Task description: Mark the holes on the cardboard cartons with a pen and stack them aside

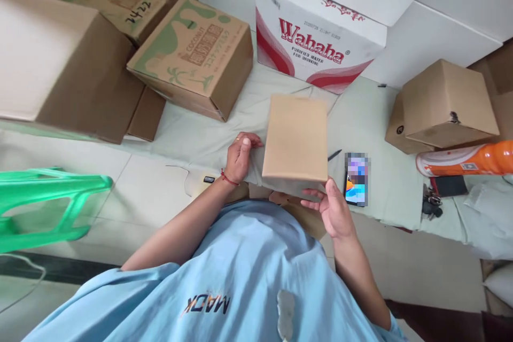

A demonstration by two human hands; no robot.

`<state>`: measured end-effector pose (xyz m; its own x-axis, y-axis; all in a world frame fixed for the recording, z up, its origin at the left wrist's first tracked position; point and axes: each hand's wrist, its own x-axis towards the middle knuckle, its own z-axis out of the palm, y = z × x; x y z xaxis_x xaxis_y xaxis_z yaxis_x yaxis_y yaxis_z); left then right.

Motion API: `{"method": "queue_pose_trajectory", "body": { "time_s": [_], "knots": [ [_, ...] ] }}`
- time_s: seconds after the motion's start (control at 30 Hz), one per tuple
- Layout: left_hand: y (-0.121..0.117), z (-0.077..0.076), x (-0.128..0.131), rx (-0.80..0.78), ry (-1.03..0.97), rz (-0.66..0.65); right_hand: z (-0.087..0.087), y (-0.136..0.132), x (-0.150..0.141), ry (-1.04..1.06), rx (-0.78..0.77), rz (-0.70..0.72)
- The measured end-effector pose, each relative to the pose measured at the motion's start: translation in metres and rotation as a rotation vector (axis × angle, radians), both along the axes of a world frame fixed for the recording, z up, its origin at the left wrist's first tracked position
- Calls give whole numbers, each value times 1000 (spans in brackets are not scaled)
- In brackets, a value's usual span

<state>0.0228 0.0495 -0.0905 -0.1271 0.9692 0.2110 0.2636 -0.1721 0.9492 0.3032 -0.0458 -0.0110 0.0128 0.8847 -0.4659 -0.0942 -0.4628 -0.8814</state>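
Observation:
A plain brown cardboard box (pixel 296 139) stands in front of me at the near edge of the cloth-covered table, its upper face toward me and slightly blurred. My right hand (pixel 332 208) is at the box's lower right corner. Its thumb tip is at that corner and its fingers stretch out below the front edge, apart from the thumb; whether they touch the box I cannot tell. To the left of the box is my left hand (pixel 240 157), loosely curled with nothing visible in it. A small gap separates it from the box.
Coconut cartons (pixel 196 48) and a larger box (pixel 60 59) crowd the left. Behind stands a Wahaha water carton (pixel 316 37). At right are a phone (pixel 356 179), a pen (pixel 334 155), brown boxes (pixel 444 107), an orange bottle (pixel 468 159) and keys (pixel 432 204). A green stool (pixel 52 184) stands left.

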Motion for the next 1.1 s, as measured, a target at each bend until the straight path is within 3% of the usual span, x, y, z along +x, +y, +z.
{"method": "queue_pose_trajectory", "body": {
  "time_s": [0.27,0.37,0.5,0.7,0.87,0.97,1.1],
  "knots": [
    [2,13,-5,36,-11,-168,4,8,0,-122,86,-158],
    [-10,16,-3,54,-6,-292,5,16,-7,-78,109,-134],
    [-40,27,1,186,37,-423,1,12,-15,-55,111,-239],
    [-70,42,-3,344,133,-426,-19,-18,-33,160,43,-255],
    [-82,43,-17,395,130,-450,-27,-32,-52,196,78,-381],
    [-90,48,-28,332,91,-477,-23,-40,-59,160,116,-379],
    [-100,53,-39,10,-116,-436,-14,-54,-63,-2,182,-271]
  ]
}}
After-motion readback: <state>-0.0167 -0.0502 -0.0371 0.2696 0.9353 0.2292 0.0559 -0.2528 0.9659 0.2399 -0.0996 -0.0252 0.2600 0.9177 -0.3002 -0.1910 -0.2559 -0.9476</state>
